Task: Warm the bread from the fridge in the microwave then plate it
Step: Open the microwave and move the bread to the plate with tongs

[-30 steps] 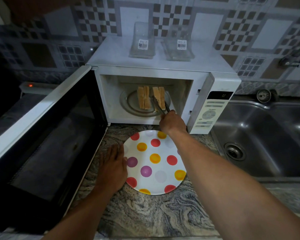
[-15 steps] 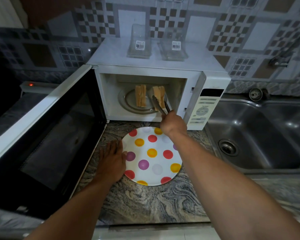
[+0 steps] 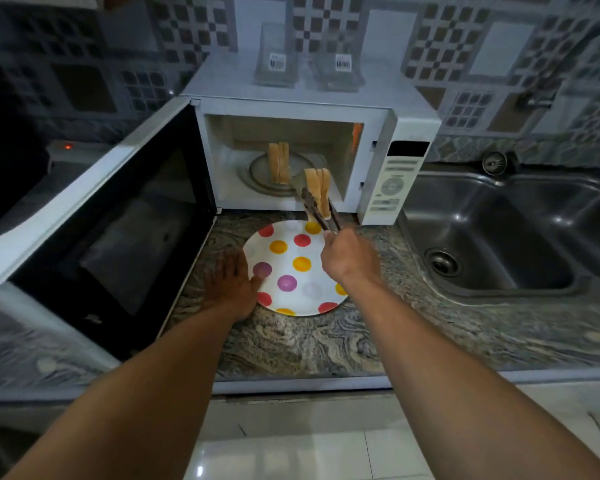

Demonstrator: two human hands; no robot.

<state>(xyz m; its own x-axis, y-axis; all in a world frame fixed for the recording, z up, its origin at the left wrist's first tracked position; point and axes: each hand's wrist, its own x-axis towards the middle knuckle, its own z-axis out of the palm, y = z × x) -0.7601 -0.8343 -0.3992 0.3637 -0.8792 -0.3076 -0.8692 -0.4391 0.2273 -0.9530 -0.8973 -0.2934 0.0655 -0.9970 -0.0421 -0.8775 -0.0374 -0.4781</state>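
Observation:
The white microwave (image 3: 326, 109) stands open on the counter, its door (image 3: 94, 223) swung out to the left. On its glass turntable (image 3: 257, 174) a pair of bread slices (image 3: 278, 162) stands on edge. My right hand (image 3: 349, 256) is shut on metal tongs (image 3: 321, 216), which clamp a second pair of bread slices (image 3: 319, 190) at the microwave's front opening, just above the far rim of the plate. The white plate with coloured dots (image 3: 293, 268) lies on the counter in front. My left hand (image 3: 231, 284) rests flat beside the plate, thumb on its left rim.
A steel double sink (image 3: 492, 237) lies to the right, with a tap (image 3: 534, 98) on the wall. Two clear plastic containers (image 3: 274, 60) sit on top of the microwave. The open door blocks the left. Marbled counter (image 3: 309, 344) runs in front of the plate.
My right hand has pulled back toward me, drawing the tongs and the right pair of slices off the turntable to the microwave's front opening. The left hand stays by the plate.

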